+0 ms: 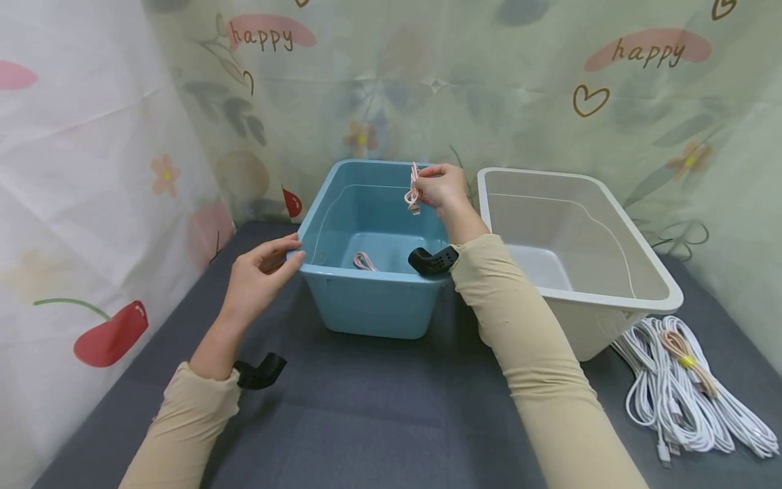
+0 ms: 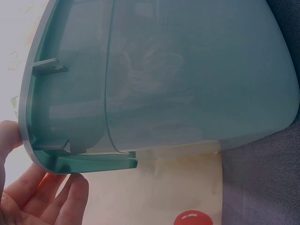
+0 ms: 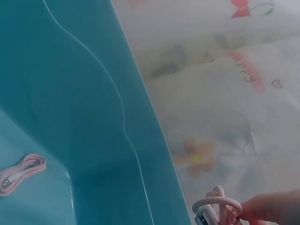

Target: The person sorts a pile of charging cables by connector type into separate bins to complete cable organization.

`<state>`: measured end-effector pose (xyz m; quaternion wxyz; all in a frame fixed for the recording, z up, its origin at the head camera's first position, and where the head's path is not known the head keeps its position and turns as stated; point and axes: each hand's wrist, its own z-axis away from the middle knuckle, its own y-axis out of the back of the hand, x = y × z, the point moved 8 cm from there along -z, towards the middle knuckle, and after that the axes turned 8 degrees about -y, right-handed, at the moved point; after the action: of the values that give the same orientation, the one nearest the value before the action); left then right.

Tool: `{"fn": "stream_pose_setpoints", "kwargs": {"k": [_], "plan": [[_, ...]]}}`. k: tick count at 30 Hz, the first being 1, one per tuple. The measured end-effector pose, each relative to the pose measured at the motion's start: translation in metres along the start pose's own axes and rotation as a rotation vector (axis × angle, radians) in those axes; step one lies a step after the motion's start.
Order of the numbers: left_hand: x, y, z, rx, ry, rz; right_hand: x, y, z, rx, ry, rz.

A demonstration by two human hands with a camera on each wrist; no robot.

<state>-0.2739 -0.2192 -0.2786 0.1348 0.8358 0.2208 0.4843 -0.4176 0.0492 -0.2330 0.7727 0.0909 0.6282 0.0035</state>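
My right hand [image 1: 444, 187] pinches a small coiled pink USB cable [image 1: 413, 190] above the blue bin [image 1: 366, 302]. The right wrist view shows the cable's loop and metal plug [image 3: 206, 218] at the fingertips, beyond the bin's rim. On the bin's floor lies another coiled pink cable [image 1: 364, 261], also in the right wrist view. My left hand [image 1: 256, 275] holds the bin's near left corner. In the left wrist view, the thumb is at the rim [image 2: 29, 136] and the other fingers are under its corner.
A grey-white bin [image 1: 580, 299] stands to the right of the blue one. Beside it, bundled white cables [image 1: 678, 401] lie on the dark cloth, with a tan cable [image 1: 687, 356] tied in yellow on top. Printed fabric [image 1: 391, 81] hangs behind and at the left.
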Motion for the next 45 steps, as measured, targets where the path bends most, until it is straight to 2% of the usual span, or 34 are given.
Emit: {"fn": "stream_pose_setpoints", "kwargs": {"k": [9, 20, 31, 39, 45], "plan": [[0.0, -0.001, -0.001, -0.006, -0.002, -0.008, 0.003, 0.008, -0.002, 0.061, 0.003, 0.121], [0.004, -0.004, -0.001, -0.016, -0.003, 0.021, 0.003, 0.009, 0.001, 0.037, -0.001, 0.123], [0.003, -0.004, 0.0, -0.006, 0.006, 0.017, -0.005, 0.005, 0.012, -0.057, 0.0, 0.084], [0.001, -0.002, -0.001, 0.004, 0.006, -0.001, -0.013, 0.006, 0.029, -0.139, 0.012, 0.106], [0.002, -0.001, 0.0, 0.008, 0.01, -0.007, -0.02, 0.012, 0.043, -0.191, 0.054, 0.114]]}}
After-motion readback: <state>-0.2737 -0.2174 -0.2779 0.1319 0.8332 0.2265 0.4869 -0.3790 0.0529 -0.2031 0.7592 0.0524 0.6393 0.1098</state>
